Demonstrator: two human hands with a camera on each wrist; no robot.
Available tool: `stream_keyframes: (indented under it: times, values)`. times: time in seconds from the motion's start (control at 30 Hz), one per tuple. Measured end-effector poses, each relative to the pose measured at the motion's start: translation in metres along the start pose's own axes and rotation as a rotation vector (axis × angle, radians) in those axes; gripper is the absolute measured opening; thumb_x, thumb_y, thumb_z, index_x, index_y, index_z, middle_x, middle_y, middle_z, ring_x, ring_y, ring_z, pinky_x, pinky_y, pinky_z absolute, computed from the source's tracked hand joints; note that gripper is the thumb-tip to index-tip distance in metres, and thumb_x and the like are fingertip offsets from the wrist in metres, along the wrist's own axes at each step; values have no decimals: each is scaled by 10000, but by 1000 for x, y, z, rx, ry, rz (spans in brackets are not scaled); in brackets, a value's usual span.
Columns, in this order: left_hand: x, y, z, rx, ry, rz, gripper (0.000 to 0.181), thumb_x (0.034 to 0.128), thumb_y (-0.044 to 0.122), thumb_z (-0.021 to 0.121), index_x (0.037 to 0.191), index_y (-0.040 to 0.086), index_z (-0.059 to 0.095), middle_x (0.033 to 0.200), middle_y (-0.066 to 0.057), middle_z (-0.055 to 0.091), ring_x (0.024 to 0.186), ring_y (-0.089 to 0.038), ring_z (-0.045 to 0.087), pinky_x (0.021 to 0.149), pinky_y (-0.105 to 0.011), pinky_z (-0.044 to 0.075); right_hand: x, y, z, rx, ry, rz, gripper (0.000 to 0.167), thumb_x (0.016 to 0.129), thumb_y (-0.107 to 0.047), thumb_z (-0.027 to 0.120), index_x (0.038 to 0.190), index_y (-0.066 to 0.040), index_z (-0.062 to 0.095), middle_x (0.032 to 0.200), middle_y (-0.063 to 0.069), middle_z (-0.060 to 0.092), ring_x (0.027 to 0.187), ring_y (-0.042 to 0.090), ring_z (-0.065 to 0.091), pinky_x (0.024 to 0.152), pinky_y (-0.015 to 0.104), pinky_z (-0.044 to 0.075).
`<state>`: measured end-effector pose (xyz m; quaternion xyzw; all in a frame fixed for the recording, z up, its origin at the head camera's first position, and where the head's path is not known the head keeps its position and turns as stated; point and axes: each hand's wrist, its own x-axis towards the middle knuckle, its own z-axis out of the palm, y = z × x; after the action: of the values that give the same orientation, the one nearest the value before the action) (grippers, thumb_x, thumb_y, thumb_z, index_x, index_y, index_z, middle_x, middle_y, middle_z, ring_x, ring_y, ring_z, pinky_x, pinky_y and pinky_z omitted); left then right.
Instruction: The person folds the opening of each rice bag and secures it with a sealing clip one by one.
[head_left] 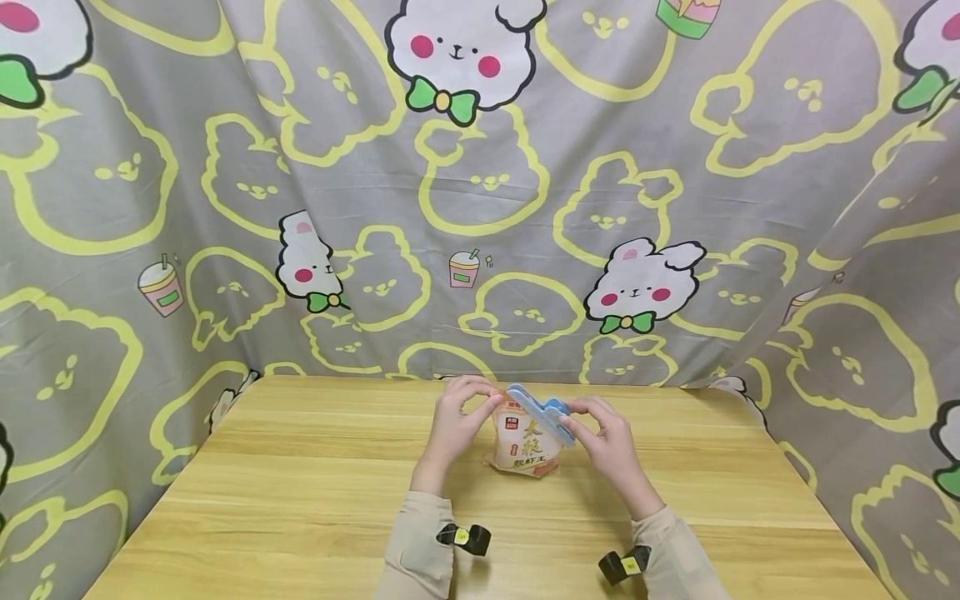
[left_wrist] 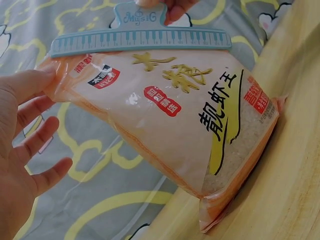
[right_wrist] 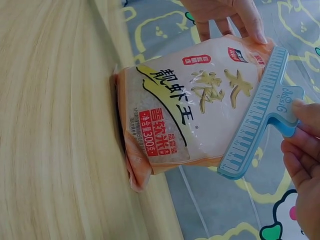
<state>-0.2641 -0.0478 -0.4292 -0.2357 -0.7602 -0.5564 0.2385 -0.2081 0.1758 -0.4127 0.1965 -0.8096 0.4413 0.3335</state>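
A small bag of rice point(head_left: 525, 450), white and orange with gold and black lettering, stands on the wooden table. Across its top lies a blue sealing clip point(right_wrist: 257, 112) with a piano-key pattern. My left hand point(head_left: 457, 421) pinches the bag's upper left corner between thumb and forefinger; the left wrist view shows its other fingers spread apart. On the other side, my right hand point(head_left: 611, 446) pinches the clip's handle point(right_wrist: 285, 102) between thumb and fingers. In the head view the clip slants down to the right over the bag's top edge.
The wood-grain table point(head_left: 300, 500) spreads around the bag. Behind it and at both sides hangs a grey curtain point(head_left: 510, 250) with cartoon rabbits and yellow outlines. Black straps point(head_left: 465, 537) sit on both sleeved wrists.
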Motion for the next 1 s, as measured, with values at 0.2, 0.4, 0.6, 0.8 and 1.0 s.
stream_keyframes:
  times: [0.2, 0.4, 0.6, 0.8, 1.0]
  values:
    - [1, 0, -1, -12, -12, 17, 53, 849, 182, 749, 838, 138, 722, 996, -38, 718, 1063, -243, 602, 985, -452, 434, 2, -3, 0, 1, -5, 16, 176, 767, 78, 746, 937, 57, 703, 912, 169, 704, 865, 288, 632, 813, 162, 495]
    - [1, -1, -2, 13, -21, 7, 86, 858, 217, 742, 840, 135, 722, 994, -14, 719, 1063, -211, 597, 991, -424, 435, 0, 17, 6, -22, 2, 25, 190, 758, 70, 757, 940, 36, 712, 913, 162, 708, 869, 294, 630, 803, 247, 521]
    - [1, -1, -2, 34, -21, 23, 96, 856, 209, 743, 839, 117, 718, 989, -24, 717, 1054, -213, 597, 983, -414, 446, -1, 33, 10, -17, -21, 47, 201, 787, -14, 772, 979, -51, 728, 963, 79, 721, 918, 182, 625, 818, 345, 543]
    - [1, 0, -2, 39, -25, 20, 100, 856, 205, 742, 840, 110, 717, 988, -35, 719, 1052, -212, 598, 988, -405, 444, 1, 32, 9, -1, -34, 46, 191, 798, -42, 774, 983, -61, 727, 964, 58, 719, 924, 99, 604, 814, 348, 545]
    - [1, -3, -3, 50, -17, 16, 103, 852, 230, 745, 853, 129, 724, 988, -11, 724, 1056, -202, 601, 993, -417, 442, 1, 31, 9, -2, -57, 73, 203, 802, -50, 772, 998, -56, 721, 978, 63, 709, 933, 111, 604, 825, 367, 545]
